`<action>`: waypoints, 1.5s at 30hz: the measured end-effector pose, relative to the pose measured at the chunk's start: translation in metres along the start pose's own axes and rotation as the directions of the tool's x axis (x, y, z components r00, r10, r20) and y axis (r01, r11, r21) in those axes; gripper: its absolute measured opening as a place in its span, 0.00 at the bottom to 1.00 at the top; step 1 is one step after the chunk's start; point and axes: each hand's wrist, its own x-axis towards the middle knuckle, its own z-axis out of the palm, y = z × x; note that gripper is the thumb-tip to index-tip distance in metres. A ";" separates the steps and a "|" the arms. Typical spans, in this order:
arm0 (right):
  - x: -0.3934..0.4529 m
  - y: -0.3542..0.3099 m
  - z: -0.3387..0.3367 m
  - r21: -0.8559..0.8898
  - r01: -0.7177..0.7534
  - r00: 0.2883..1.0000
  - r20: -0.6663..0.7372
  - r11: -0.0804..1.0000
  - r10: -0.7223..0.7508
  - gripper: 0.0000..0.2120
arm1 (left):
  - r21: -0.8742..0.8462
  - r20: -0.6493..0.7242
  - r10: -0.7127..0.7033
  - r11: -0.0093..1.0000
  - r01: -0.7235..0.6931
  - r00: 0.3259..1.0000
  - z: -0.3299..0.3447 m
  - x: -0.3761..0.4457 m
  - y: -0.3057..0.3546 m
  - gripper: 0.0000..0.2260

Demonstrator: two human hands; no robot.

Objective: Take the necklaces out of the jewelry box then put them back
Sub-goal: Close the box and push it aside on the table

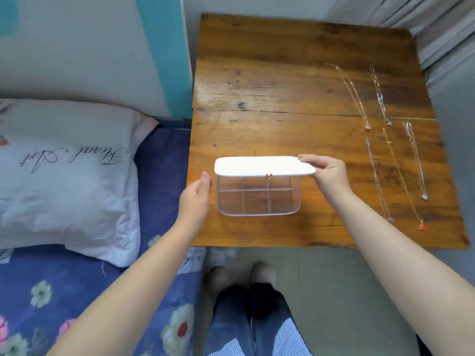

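- Jewelry box (258,199): clear plastic with internal dividers, seated on the worktop (270,86) near its front-left edge. All visible compartments appear empty.
- Lid (264,166): white, raised over the rear of the box and partly open; a small metal clasp shows at its front edge.
- Right hand (327,177): fingers closed on the right end of the lid, thumb below and fingertips on top.
- Left hand (196,199): positioned just beside the left wall of the box, fingers loosely extended; contact with the box cannot be confirmed, and it grips nothing.
- Necklaces (385,140): five chains laid out straight on the right portion of the worktop, well apart from the box. Two lie in the far row and three in the near row. One near chain carries a red pendant (422,227); another ends in a pale round pendant (424,196).
- Clearance: bare wood lies between the box and the necklaces.
- Worktop: brown varnished wood, worn, with a seam running across its middle.
- Surroundings: a bed (159,160) with a blue floral sheet adjoins the left side and carries a white pillow (64,176) with script lettering. A pale wall with a teal stripe stands behind. Grey floor (334,278) lies at the front, with the person's legs and shoes visible.
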 end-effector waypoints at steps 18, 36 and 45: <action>-0.059 0.049 0.017 -0.410 -0.028 0.992 0.105 0.912 0.077 0.21 | 0.234 0.031 -0.181 0.957 0.169 0.983 0.014 -0.023 -0.028 0.19; 0.130 -0.059 0.051 -0.260 0.080 0.997 0.004 0.962 -0.081 0.14 | 0.229 -0.154 0.097 0.972 -0.060 0.983 0.052 0.136 0.108 0.14; 0.201 -0.046 0.063 -0.205 0.080 0.995 0.078 0.976 -0.065 0.16 | 0.289 -0.253 0.085 0.957 -0.009 0.964 0.080 0.204 0.119 0.17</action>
